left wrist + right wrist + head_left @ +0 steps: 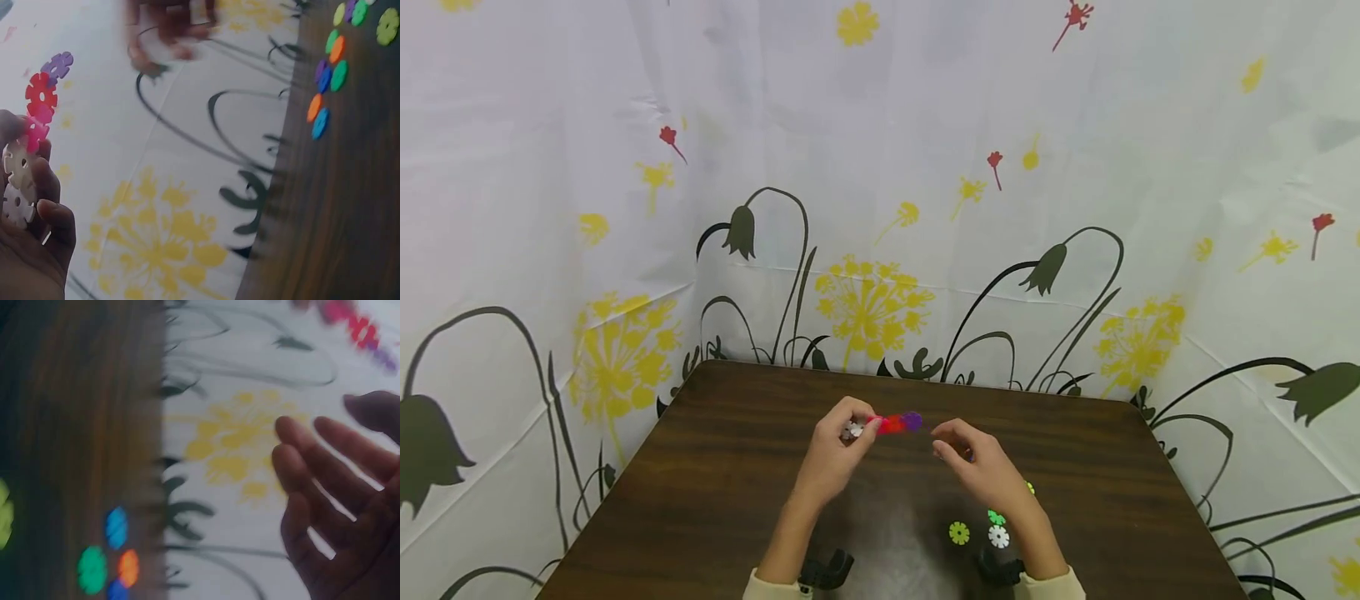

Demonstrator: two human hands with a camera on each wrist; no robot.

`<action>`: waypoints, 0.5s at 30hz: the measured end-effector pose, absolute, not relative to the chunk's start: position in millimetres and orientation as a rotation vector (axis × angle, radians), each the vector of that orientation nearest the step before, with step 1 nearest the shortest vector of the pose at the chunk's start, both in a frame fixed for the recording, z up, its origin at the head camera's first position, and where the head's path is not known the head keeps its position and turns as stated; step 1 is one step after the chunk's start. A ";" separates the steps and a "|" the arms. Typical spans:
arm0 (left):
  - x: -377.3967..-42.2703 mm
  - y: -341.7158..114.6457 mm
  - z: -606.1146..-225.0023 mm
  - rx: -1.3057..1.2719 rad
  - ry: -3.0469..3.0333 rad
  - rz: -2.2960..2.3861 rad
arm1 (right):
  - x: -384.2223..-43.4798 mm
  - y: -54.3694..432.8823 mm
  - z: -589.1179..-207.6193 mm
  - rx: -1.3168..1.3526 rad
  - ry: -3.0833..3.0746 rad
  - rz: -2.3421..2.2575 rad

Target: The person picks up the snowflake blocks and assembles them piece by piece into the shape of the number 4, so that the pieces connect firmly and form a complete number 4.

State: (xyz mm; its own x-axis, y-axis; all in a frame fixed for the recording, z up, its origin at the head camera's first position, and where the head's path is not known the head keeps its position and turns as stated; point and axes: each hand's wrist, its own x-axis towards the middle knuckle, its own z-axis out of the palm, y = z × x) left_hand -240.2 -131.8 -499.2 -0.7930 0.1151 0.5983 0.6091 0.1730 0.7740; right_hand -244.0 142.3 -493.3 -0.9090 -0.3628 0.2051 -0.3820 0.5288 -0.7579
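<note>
My left hand (pixel 838 446) pinches a chain of slotted plastic flower discs between thumb and fingers, above the table. In the left wrist view the chain runs from white discs (pixel 20 164) against the palm through a pink disc (pixel 36 132) and a red disc (pixel 41 94) to a purple disc (pixel 59 66) at the free end. My right hand (pixel 976 461) hovers just right of that purple end, apart from it. Its fingers (pixel 334 472) are loosely bent with nothing between them in the right wrist view.
On the brown table (pixel 715 483), a yellow-green disc (pixel 959 533), a white disc (pixel 998 537) and a green disc (pixel 996 517) lie near the right forearm. Several more loose discs, including an orange disc (pixel 315 107), are scattered farther along. A flower-printed curtain (pixel 880 208) stands behind the table.
</note>
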 end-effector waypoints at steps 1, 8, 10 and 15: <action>-240.9 -136.7 -498.4 -0.663 -2.052 -1.645 | -248.6 144.4 -499.5 0.633 -2.772 1.316; -240.8 -165.7 -493.4 -0.493 -2.074 -1.642 | -280.6 150.1 -547.9 0.324 -3.018 1.020; -239.4 -170.3 -493.8 -0.463 -2.081 -1.647 | -286.0 148.2 -558.0 0.264 -3.049 0.925; -238.4 -175.5 -495.8 -0.428 -2.101 -1.661 | -292.8 143.8 -566.9 0.155 -3.075 0.741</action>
